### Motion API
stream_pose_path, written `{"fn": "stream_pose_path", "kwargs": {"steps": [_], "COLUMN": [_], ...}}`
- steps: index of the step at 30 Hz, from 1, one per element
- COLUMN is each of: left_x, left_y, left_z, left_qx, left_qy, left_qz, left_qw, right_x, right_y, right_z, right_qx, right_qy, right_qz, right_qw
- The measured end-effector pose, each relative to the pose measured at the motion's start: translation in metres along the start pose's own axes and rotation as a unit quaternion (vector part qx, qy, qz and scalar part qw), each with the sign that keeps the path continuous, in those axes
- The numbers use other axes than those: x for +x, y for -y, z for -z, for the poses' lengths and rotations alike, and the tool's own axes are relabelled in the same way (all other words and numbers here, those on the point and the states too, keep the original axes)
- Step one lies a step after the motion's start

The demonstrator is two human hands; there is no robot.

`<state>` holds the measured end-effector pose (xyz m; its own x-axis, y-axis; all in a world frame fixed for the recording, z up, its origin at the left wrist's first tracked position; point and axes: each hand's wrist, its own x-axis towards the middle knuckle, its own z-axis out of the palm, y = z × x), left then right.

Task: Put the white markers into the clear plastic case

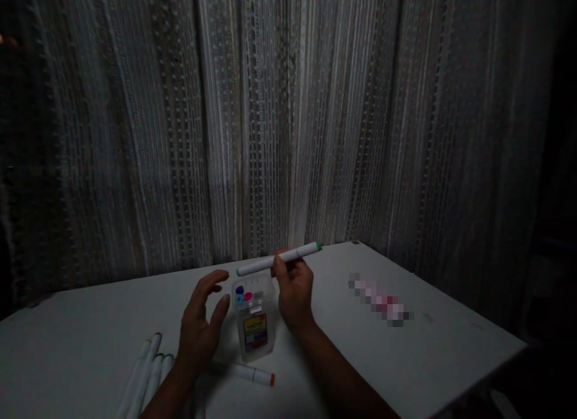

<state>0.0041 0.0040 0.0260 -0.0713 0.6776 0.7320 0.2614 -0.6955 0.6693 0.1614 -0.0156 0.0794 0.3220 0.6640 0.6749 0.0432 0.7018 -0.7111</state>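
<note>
My right hand (294, 296) holds a white marker with a green cap (279, 259) level above a clear plastic marker case (253, 317). The case stands upright on the white table (451, 347) and has a blue, a cyan and a pink marker end showing at its open top. My left hand (202, 326) hovers just left of the case with its fingers spread and nothing in it.
Several white markers (146, 371) lie together at the near left. One white marker with an orange cap (252, 374) lies in front of the case. A blurred patch (381, 299) is on the table's right side. A ribbed curtain (288, 118) hangs behind the table.
</note>
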Motion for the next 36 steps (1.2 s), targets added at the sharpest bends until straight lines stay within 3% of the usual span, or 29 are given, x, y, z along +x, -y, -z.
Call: {"fn": "stream_pose_path", "kwargs": {"steps": [3, 5, 12, 20, 29, 36], "left_x": [-0.006, -0.01, -0.017, -0.014, -0.008, -0.003], "left_y": [0.017, 0.025, 0.028, 0.035, 0.039, 0.045], "left_z": [-0.005, -0.007, -0.007, -0.005, 0.0, 0.006], "left_qx": [0.012, 0.012, -0.005, -0.039, -0.078, -0.1], "left_qy": [0.064, 0.101, 0.166, 0.147, 0.139, 0.177], "left_qz": [-0.044, -0.044, 0.044, 0.05, 0.103, 0.127], "left_qw": [0.997, 0.994, 0.985, 0.987, 0.982, 0.971], "right_x": [0.003, 0.002, -0.017, -0.028, -0.031, -0.033], "right_y": [-0.013, -0.027, -0.072, -0.076, -0.082, -0.098], "right_z": [0.008, 0.013, 0.017, 0.009, 0.01, 0.005], "right_qx": [-0.038, -0.073, -0.148, -0.119, -0.096, -0.143], "right_qy": [-0.094, -0.118, 0.012, 0.073, 0.196, 0.197], "right_qz": [0.05, 0.071, 0.033, 0.019, -0.055, -0.07], "right_qw": [0.994, 0.988, 0.988, 0.99, 0.974, 0.967]}}
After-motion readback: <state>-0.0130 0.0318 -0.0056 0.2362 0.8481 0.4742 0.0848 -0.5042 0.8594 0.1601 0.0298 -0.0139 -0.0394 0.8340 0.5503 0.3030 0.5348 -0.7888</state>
